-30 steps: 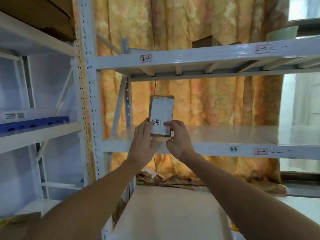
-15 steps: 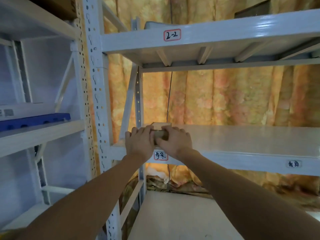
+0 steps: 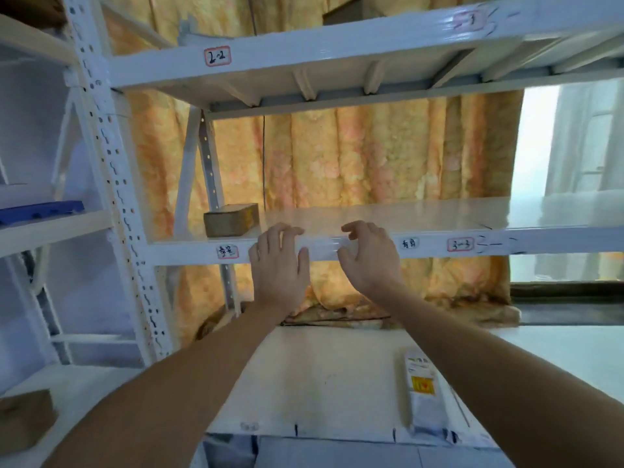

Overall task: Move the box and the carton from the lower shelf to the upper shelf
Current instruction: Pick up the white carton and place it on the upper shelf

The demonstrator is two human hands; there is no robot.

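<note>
Our hands let go of the box (image 3: 231, 220), which now lay on the upper shelf (image 3: 371, 249). We held our left hand (image 3: 277, 265) and right hand (image 3: 368, 256) open and empty. Our carton (image 3: 423, 393) lay on the lower shelf (image 3: 320, 383).

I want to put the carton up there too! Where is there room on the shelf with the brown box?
The upper shelf is bare from the right side of the brown box out to the bright window end. The only taken spot is the left corner, where the box sits by the upright post. The carton waits on the lower shelf.
</note>
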